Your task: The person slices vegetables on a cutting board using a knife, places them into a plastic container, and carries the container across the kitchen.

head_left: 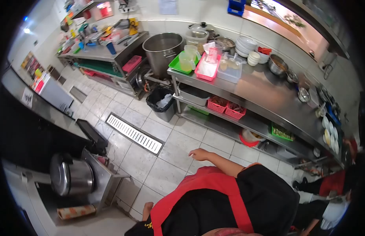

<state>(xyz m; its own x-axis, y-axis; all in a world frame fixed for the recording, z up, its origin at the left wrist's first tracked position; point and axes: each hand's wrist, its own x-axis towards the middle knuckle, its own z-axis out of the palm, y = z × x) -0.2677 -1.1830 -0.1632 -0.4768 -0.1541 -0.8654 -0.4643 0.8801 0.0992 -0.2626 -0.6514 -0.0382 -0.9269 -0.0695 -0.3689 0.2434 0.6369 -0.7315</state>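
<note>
My right hand point(199, 154) is held out in front of my red apron point(214, 179), above the tiled floor. It is empty, and its fingers are loosely bent and a little apart. Low beside the apron's left edge, part of my left hand point(148, 207) shows. Its fingers are mostly hidden, and I see nothing held there. Neither hand touches anything. Ahead on the floor lies a long metal drain grate point(134, 133). A grey bin point(166, 113) with a black liner stands beyond it.
A steel counter point(265, 92) on the right carries baskets, bowls and pans. A large pot point(162, 45) stands at its far end. Another worktable point(107, 51) is at the back left. A rice cooker point(72, 177) sits at near left. Other people point(331, 185) are at lower right.
</note>
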